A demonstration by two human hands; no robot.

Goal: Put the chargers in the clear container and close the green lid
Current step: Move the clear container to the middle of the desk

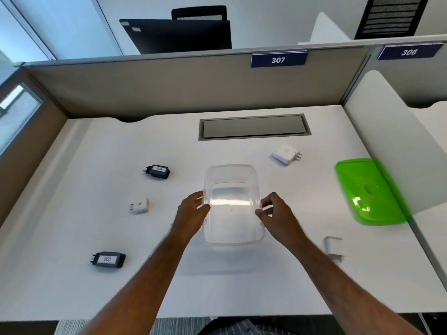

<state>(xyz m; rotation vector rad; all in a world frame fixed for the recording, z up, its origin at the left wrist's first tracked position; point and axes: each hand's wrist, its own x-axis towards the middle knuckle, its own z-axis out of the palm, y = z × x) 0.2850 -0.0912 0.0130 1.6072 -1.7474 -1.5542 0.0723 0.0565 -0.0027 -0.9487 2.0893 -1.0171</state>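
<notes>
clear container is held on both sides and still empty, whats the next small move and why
Probably let go with the right hand and reach for the white charger just beyond it. The clear container sits open and empty on the desk, so it likely needs no more steadying, and the left hand can keep it in place.

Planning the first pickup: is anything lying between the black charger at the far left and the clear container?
Nothing visible does. The black charger lies on bare white desk, apart from the clear container, which is open-topped and empty. The left hand and right hand grip the container's sides; the green lid lies off right.
</notes>
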